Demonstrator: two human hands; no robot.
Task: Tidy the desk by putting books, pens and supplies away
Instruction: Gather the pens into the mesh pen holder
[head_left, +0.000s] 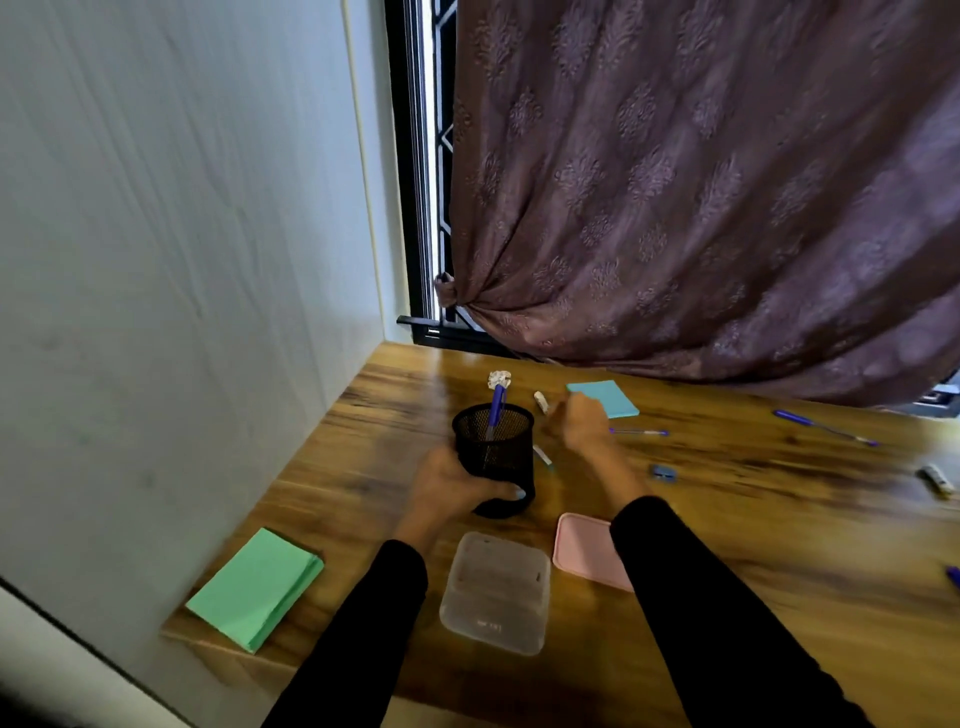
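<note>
A: Item one, the black mesh pen cup (493, 457). Where does it stand?

B: Upright on the wooden tabletop (727, 519), mid-surface. The left hand (457, 486) grips its lower wall, thumb curled across the front. Inside it: one purple pen (496, 410) with a pale ornament on top, leaning slightly.

A: And the right hand (584, 423)?

B: Just right of the cup, raised, blurred. Fingers look curled; whether they pinch anything, I cannot tell. A white marker (541, 401) lies just past it, and another pen (543, 457) lies close against the cup's right side.

A: Loose items, listed from the cup.

B: Beyond and right: a blue sticky-note pad (608, 397). Right: a thin purple pen (641, 432), then a small blue sharpener, blurred (664, 472). Far right: a long purple pen (823, 427) and a white marker (937, 479) near the edge. In front: a clear plastic box (496, 592), with a pink lid (584, 548) beside it, partly under the right sleeve. Front left, well apart: a green paper pad (257, 587) by the wall.

A: Background?

B: A purple patterned curtain (701, 182), knotted, behind the cup.
</note>
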